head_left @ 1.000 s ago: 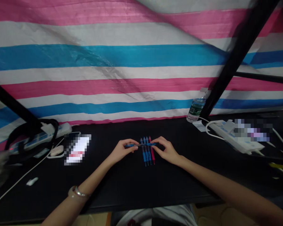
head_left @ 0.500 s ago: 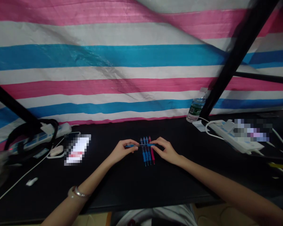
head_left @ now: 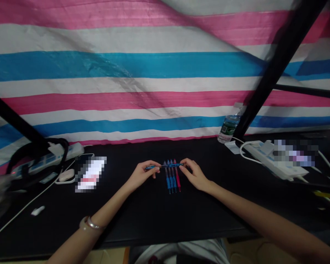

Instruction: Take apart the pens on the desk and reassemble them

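Observation:
A blue pen [head_left: 173, 165] lies crosswise between my two hands, over the upper part of a row of pens. My left hand [head_left: 143, 175] is closed in a pinch on its left end, and my right hand [head_left: 194, 176] pinches the right end. Below it, three blue pens [head_left: 171, 182] and one pink-red pen [head_left: 178, 179] lie side by side on the black tabletop [head_left: 143, 216], the pink-red one at the right. Whether the held pen touches the row, I cannot tell.
A blurred-out bright phone-like thing [head_left: 91, 175], an earphone case [head_left: 66, 175] and a white earbud [head_left: 37, 210] lie to the left. At the right are a water bottle [head_left: 227, 128] and a white power strip [head_left: 275, 161] with cables. A striped sheet [head_left: 143, 66] hangs behind.
The crosswise pen has shifted a little away from me, toward the upper ends of the row. My right fingers sit slightly farther right, with more of the pen's right end showing.

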A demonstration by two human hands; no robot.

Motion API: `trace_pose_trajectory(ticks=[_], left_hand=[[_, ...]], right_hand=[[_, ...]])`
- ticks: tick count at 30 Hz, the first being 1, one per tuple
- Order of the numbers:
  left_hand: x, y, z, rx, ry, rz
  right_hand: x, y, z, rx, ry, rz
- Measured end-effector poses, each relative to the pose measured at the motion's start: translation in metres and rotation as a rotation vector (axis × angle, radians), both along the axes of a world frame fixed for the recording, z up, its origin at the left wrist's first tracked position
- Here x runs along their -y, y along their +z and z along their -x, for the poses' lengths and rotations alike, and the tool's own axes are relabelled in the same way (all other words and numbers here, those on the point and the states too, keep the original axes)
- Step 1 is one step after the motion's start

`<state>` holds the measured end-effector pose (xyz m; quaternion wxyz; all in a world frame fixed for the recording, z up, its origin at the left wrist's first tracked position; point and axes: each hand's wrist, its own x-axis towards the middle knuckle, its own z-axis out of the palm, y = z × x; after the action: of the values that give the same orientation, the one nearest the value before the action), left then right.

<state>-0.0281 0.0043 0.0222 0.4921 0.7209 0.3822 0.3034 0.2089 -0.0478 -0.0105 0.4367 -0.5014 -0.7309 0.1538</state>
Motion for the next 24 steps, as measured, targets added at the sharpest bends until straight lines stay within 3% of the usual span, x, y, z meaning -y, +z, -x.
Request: trace_pose_trajectory(ticks=[14, 20, 24], left_hand=[[0.000, -0.003, 0.000, 0.044, -0.001, 0.005], [0.004, -0.001, -0.003, 0.046, 0.006, 0.018], [0.006, -0.001, -0.005, 0.057, 0.005, 0.034]], right_hand=[[-0.003, 0.001, -0.001, -0.108, 0.149, 0.097], [-0.005, -0.008, 0.000, -0.165, 0.146, 0.131], [-0.003, -0.004, -0.001, -0.186, 0.090, 0.152]])
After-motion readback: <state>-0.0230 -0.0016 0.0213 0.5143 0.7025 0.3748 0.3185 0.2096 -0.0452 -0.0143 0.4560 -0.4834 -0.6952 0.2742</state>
